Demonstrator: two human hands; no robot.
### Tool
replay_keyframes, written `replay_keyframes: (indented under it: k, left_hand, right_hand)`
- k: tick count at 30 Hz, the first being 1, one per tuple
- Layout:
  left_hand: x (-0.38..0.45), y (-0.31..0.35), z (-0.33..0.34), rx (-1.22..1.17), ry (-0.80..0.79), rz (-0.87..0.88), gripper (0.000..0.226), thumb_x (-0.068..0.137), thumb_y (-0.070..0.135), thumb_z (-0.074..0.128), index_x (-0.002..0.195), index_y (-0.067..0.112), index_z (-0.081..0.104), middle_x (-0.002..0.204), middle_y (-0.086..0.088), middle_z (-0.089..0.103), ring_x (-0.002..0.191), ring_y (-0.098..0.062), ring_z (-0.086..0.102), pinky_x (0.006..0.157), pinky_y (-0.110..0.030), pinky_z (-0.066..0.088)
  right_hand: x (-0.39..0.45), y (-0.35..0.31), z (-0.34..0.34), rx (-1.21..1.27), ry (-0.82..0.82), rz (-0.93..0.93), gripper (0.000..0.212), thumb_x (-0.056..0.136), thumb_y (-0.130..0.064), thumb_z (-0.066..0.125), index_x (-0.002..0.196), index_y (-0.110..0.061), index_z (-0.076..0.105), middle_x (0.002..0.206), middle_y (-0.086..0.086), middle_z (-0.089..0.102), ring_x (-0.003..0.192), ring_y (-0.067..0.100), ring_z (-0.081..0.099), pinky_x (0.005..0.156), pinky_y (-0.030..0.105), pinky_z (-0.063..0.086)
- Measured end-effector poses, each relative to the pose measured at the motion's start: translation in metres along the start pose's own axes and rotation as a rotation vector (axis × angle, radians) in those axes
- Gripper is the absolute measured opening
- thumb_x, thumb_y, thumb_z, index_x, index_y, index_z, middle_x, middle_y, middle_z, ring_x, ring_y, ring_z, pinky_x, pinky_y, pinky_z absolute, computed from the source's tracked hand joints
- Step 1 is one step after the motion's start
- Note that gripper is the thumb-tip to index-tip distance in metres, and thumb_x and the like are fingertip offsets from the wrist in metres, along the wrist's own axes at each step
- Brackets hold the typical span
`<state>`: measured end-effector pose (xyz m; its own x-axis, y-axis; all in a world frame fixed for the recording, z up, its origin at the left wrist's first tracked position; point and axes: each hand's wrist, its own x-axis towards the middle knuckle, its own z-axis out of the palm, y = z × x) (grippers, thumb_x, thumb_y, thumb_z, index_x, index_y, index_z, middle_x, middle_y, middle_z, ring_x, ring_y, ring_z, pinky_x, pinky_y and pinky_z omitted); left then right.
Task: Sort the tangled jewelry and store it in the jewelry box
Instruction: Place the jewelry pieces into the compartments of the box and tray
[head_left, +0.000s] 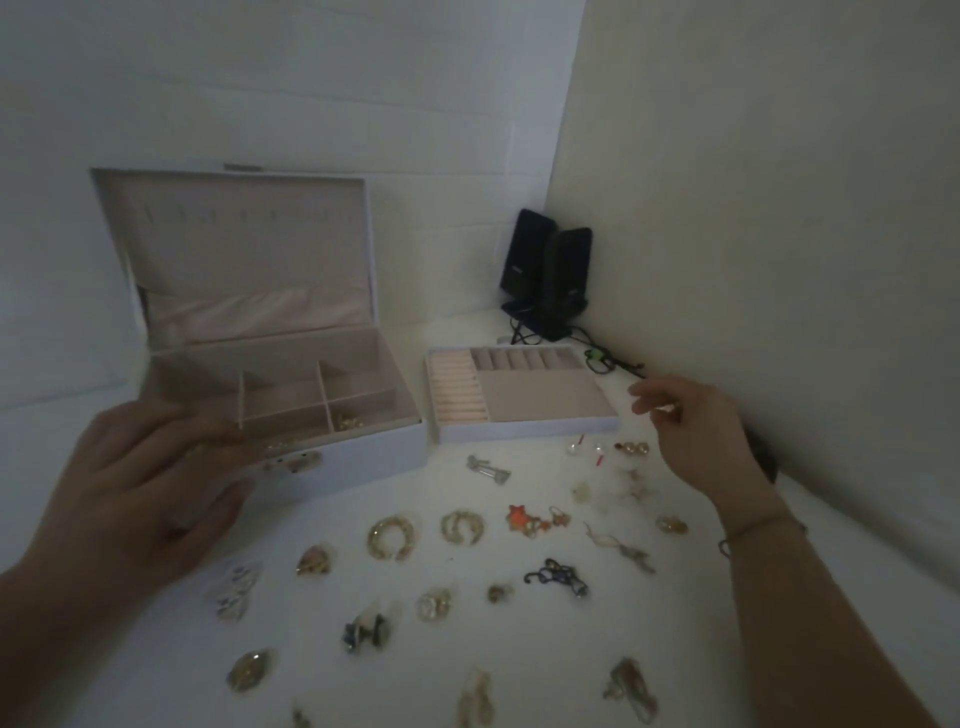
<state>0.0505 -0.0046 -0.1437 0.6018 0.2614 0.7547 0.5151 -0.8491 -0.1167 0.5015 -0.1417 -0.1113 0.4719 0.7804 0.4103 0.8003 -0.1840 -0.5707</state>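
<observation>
A white tabletop (467, 649) strewn with separated earrings and brooches. At back left stands the open jewelry box (291, 395), its removable tray (519, 400) just beside it on the right. The left hand (140, 493) hovers at the box's front, fingers relaxed and empty; the right hand (696, 431) hangs over the tray's corner, fingers loosely curled, holding nothing visible

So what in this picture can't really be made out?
Head view, the only one:
- Jewelry box: the left hand covers its front left compartment and corner.
- Right hand: blurred, so whether its fingertips pinch anything is unclear.
- Pieces at the bottom edge: cut off and dim.
- Small earrings: too blurred to identify.
</observation>
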Motion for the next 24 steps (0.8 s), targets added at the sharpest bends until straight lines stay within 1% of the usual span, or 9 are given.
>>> replay_keyframes:
  k: [2, 4, 8, 11, 13, 16, 20, 22, 24]
  left_hand:
    - [0.003, 0.005, 0.005, 0.004, -0.012, 0.103, 0.024, 0.090, 0.023, 0.058, 0.098, 0.007, 0.074, 0.103, -0.012, 0.070, 0.091, -0.038, 0.063, 0.074, -0.054, 0.049]
    - [0.007, 0.009, 0.009, 0.002, -0.044, 0.185, 0.021, 0.089, 0.020, 0.060, 0.098, 0.008, 0.075, 0.104, -0.010, 0.071, 0.090, -0.037, 0.065, 0.073, -0.052, 0.050]
    - [0.030, 0.035, 0.008, -0.073, -0.089, 0.253, 0.021, 0.088, 0.021, 0.061, 0.094, 0.009, 0.077, 0.100, -0.008, 0.073, 0.086, -0.029, 0.068, 0.073, -0.043, 0.054]
    - [0.045, 0.055, 0.002, -0.207, -0.205, 0.118, 0.024, 0.087, 0.029, 0.059, 0.099, 0.017, 0.075, 0.100, 0.001, 0.071, 0.083, -0.012, 0.064, 0.072, -0.028, 0.053]
    - [0.047, 0.058, -0.008, -0.294, -0.331, -0.039, 0.027, 0.086, 0.040, 0.055, 0.105, 0.028, 0.070, 0.099, 0.015, 0.066, 0.068, -0.001, 0.058, 0.063, -0.016, 0.049]
    - [0.039, 0.055, -0.014, -0.362, -0.432, -0.200, 0.029, 0.084, 0.046, 0.053, 0.106, 0.034, 0.067, 0.093, 0.024, 0.061, 0.059, -0.003, 0.055, 0.060, -0.004, 0.039]
    - [0.023, 0.057, -0.008, -0.487, -0.418, -0.325, 0.025, 0.083, 0.040, 0.056, 0.105, 0.034, 0.068, 0.099, 0.029, 0.059, 0.056, -0.005, 0.054, 0.058, -0.001, 0.038]
    - [0.018, 0.058, -0.002, -0.538, -0.454, -0.345, 0.024, 0.084, 0.039, 0.059, 0.106, 0.034, 0.068, 0.099, 0.026, 0.063, 0.052, -0.002, 0.050, 0.055, -0.003, 0.038]
    - [0.016, 0.058, 0.002, -0.551, -0.474, -0.342, 0.026, 0.084, 0.042, 0.061, 0.107, 0.033, 0.069, 0.098, 0.024, 0.065, 0.051, 0.002, 0.048, 0.056, -0.001, 0.035]
  right_hand:
    - [-0.002, 0.007, 0.001, -0.044, -0.010, -0.022, 0.038, 0.084, 0.013, 0.049, 0.096, -0.018, 0.068, 0.087, -0.004, 0.066, 0.079, 0.010, 0.060, 0.072, 0.015, 0.043]
    - [-0.003, 0.012, -0.001, -0.042, -0.023, -0.035, 0.035, 0.084, 0.010, 0.052, 0.096, -0.019, 0.067, 0.089, -0.004, 0.067, 0.075, 0.009, 0.058, 0.077, 0.026, 0.048]
    - [-0.007, 0.013, 0.003, -0.021, -0.067, -0.070, 0.023, 0.086, -0.001, 0.060, 0.093, -0.021, 0.068, 0.087, -0.007, 0.067, 0.068, -0.002, 0.053, 0.081, 0.033, 0.052]
    - [-0.009, 0.007, 0.011, -0.009, -0.100, -0.056, 0.017, 0.087, -0.012, 0.063, 0.089, -0.028, 0.065, 0.087, -0.009, 0.064, 0.069, 0.003, 0.057, 0.083, 0.031, 0.051]
    - [-0.011, -0.001, 0.016, -0.033, -0.132, -0.050, 0.017, 0.087, -0.016, 0.064, 0.088, -0.033, 0.062, 0.086, -0.010, 0.064, 0.069, 0.005, 0.059, 0.082, 0.030, 0.050]
    - [-0.018, -0.018, 0.017, -0.083, -0.176, -0.088, 0.015, 0.088, -0.021, 0.063, 0.089, -0.035, 0.059, 0.079, -0.017, 0.061, 0.068, 0.002, 0.057, 0.075, 0.027, 0.047]
    - [-0.035, -0.051, 0.024, -0.110, -0.246, -0.195, 0.014, 0.088, -0.025, 0.060, 0.094, -0.037, 0.063, 0.075, -0.032, 0.050, 0.068, -0.002, 0.054, 0.064, 0.011, 0.035]
    - [-0.046, -0.064, 0.029, -0.104, -0.301, -0.300, 0.016, 0.087, -0.025, 0.062, 0.095, -0.039, 0.065, 0.079, -0.034, 0.052, 0.075, -0.013, 0.054, 0.063, 0.005, 0.032]
    - [-0.054, -0.073, 0.032, -0.093, -0.338, -0.396, 0.017, 0.085, -0.023, 0.066, 0.096, -0.036, 0.067, 0.083, -0.035, 0.053, 0.085, -0.024, 0.046, 0.064, 0.001, 0.035]
